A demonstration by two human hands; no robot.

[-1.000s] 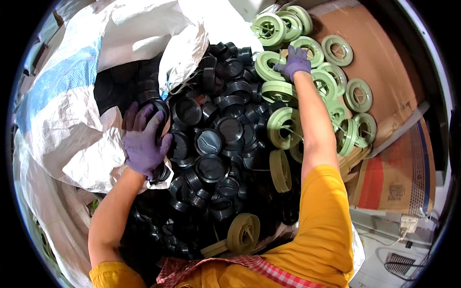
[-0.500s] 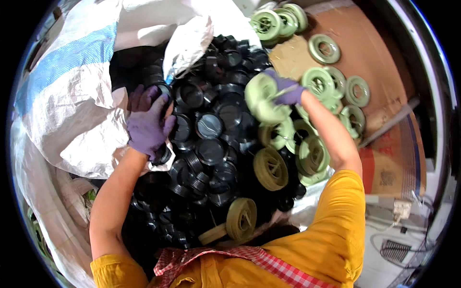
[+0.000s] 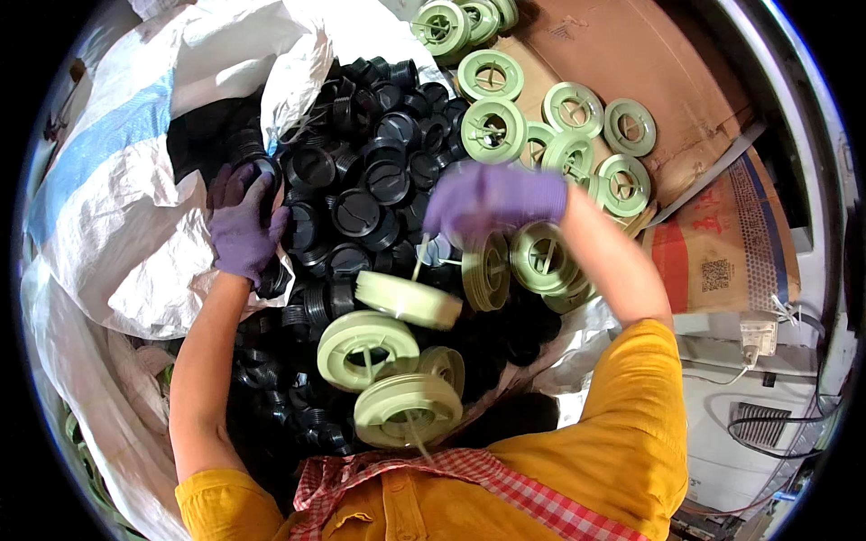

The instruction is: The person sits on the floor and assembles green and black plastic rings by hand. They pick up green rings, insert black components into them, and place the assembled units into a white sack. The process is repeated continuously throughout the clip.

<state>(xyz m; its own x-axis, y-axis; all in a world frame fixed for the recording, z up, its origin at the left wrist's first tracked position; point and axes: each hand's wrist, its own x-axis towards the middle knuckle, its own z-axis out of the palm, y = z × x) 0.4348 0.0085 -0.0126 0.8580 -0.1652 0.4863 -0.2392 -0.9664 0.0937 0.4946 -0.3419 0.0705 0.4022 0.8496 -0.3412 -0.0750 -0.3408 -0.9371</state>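
My left hand (image 3: 245, 223), in a purple glove, lies with fingers spread at the rim of the white woven sack (image 3: 135, 261), against the black threaded caps (image 3: 311, 167) heaped there. Motion smears my right hand (image 3: 492, 203), also gloved in purple, above the right part of the heap; its fingers are not clear. Just below it, a pale green ringed disc (image 3: 408, 299) with a thin stem is tilted and blurred, apart from the hand. Nearer me are another green disc (image 3: 368, 352) and a blurred one (image 3: 408, 410) with a stem.
Several green discs (image 3: 572, 110) lie on the brown cardboard (image 3: 622, 45) at the right, with more stacked at the far edge (image 3: 442, 27). A grey strap (image 3: 708, 171) crosses the cardboard. A white plug (image 3: 758, 335) with dark cables is at the right.
My right hand has moved left and toward me, and the green discs it carried are now away from it, over the near heap. My left hand keeps its place on the sack.
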